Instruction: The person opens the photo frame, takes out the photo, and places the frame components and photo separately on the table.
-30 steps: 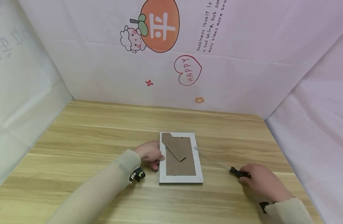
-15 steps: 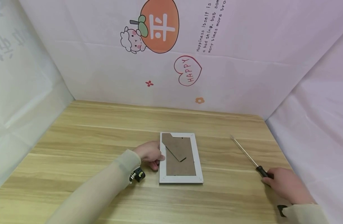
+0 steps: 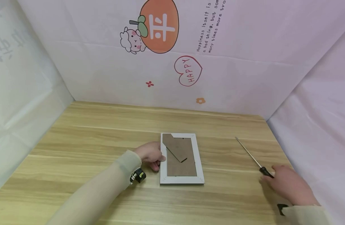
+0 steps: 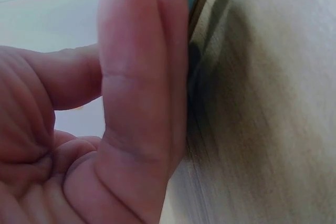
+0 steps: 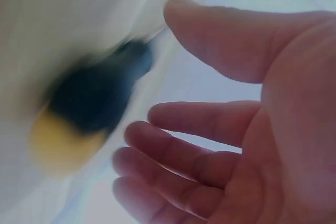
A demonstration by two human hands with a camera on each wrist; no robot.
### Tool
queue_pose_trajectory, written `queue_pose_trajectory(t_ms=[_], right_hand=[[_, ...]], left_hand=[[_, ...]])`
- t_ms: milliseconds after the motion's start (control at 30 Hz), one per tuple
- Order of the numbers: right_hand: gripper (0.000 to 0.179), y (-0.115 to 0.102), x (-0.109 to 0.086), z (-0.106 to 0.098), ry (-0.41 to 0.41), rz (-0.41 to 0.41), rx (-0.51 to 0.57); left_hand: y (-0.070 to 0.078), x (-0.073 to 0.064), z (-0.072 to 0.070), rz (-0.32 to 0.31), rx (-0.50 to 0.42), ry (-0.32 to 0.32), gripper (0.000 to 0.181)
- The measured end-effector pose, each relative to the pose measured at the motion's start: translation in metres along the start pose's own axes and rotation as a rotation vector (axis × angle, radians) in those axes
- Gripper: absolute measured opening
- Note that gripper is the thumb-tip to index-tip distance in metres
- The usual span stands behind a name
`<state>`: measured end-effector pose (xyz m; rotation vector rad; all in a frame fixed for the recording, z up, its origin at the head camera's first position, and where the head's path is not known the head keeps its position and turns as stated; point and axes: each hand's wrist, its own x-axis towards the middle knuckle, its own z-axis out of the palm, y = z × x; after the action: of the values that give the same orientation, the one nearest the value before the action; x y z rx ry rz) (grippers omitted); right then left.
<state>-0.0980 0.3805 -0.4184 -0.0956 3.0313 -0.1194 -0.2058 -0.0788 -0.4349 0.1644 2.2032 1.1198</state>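
A white picture frame [image 3: 199, 162] lies face down on the wooden table, its brown backing and angled stand leg facing up. My left hand [image 3: 150, 153] pinches its left edge, thumb on top; in the left wrist view the fingers [image 4: 134, 77] hide most of that edge. To the right, a screwdriver [image 3: 249, 152] rests on the table, its shaft pointing away to the back left. Its black and yellow handle [image 5: 92, 98] is blurred in the right wrist view. Beside that handle, my right hand [image 3: 291, 186] has its fingers spread and holds nothing.
The wooden table [image 3: 104, 125] reaches back to a white printed cloth [image 3: 104, 78] hung behind it. More white cloth hangs along the left and right sides.
My right hand carried the screwdriver to the right, away from the picture frame, set it down and let go of it. The left hand and the frame have stayed put.
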Motion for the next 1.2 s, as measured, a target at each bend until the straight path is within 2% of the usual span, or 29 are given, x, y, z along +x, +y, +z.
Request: queue_pose_trajectory(t_ms=[67,167,333,433,567,667,767,833,1000,1133,1200], right_hand=[[0.06,-0.015,0.001,-0.003,0.044,-0.018,0.005],[0.046,-0.046,0.001,-0.002,0.093,-0.104,0.041],[0.032,-0.103,0.003,0.001,0.099,-0.35,0.055],[0.029,-0.131,0.004,0.005,0.142,-0.487,0.039],[0.031,-0.16,0.004,0.014,0.192,-0.604,0.065],[0.032,-0.176,0.003,0.018,0.168,-0.623,0.095],[0.029,-0.186,0.003,0.021,0.134,-0.596,0.1],[0.027,-0.188,0.004,0.022,0.125,-0.572,0.093],[0.021,-0.192,0.006,0.027,0.148,-0.56,0.088],[0.021,-0.194,0.008,0.029,0.178,-0.573,0.074],[0.021,-0.195,0.009,0.03,0.192,-0.573,0.059]], left_hand=[[-0.001,0.001,0.0,0.002,0.004,-0.001,0.008],[-0.001,0.0,0.001,0.011,0.032,0.002,0.008],[0.001,-0.001,0.0,0.012,0.108,0.018,0.01],[0.003,-0.002,0.0,0.024,0.153,0.034,0.009],[0.005,-0.004,0.0,0.066,0.191,0.075,0.019],[0.004,-0.002,-0.001,0.09,0.163,0.09,0.031],[0.004,0.003,-0.002,0.091,0.126,0.106,0.035],[0.004,0.008,-0.001,0.083,0.119,0.139,0.036],[0.007,0.019,0.002,0.01,0.149,0.237,0.057],[0.011,0.024,0.004,-0.038,0.133,0.265,0.074],[0.012,0.024,0.005,-0.046,0.126,0.276,0.075]])
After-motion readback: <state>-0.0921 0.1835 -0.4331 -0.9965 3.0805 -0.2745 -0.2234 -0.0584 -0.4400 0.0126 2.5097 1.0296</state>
